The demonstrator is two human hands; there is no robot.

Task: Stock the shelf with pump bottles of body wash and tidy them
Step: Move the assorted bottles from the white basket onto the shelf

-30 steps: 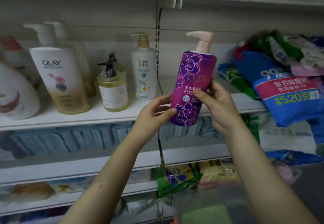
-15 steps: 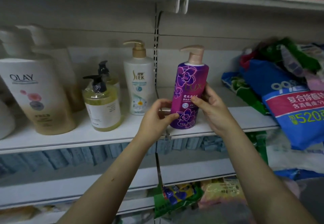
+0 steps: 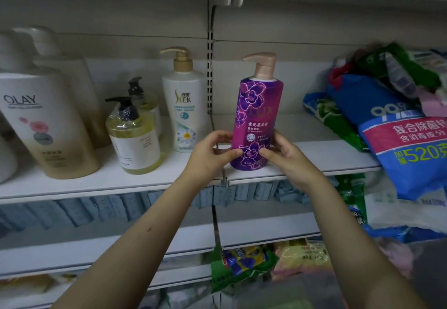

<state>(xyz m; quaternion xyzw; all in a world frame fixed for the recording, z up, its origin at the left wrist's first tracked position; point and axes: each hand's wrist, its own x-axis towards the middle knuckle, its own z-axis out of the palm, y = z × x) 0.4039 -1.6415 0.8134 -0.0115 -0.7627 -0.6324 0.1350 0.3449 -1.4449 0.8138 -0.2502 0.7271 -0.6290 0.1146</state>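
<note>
In the head view, we see the purple bottle (image 3: 256, 124) upright on the white shelf (image 3: 321, 161), its base down on the board near the front edge. Its pink pump (image 3: 262, 66) is on top, with the spout pointing left. The label faces us, with flower prints and the word LUX.

Both of our hands are on the lower part of this bottle. The left hand (image 3: 210, 156) curls round its left side, thumb across the front near the bottom and fingers bent behind. The right hand (image 3: 287, 158) grips the right side the same way, thumb on the front. The two thumbs nearly meet over the flower at the bottle's foot.

Just left of the purple bottle runs the slotted upright post (image 3: 210, 73) at the shelf's back wall. Left of that stands a white bottle with a gold pump (image 3: 185, 112), near the purple bottle but apart from it. Farther left are two clear yellow bottles with black pumps, the front one (image 3: 134, 139) wrapped in film and the other (image 3: 145, 100) behind it. Farthest left is a large white and gold Olay bottle (image 3: 46, 124).

Well to the right of the purple bottle, a heap of bags lies on the same shelf, with a blue bag (image 3: 406, 144) hanging over the front edge. Below the purple bottle, blurred blue tags (image 3: 254, 191) line the shelf front.
</note>
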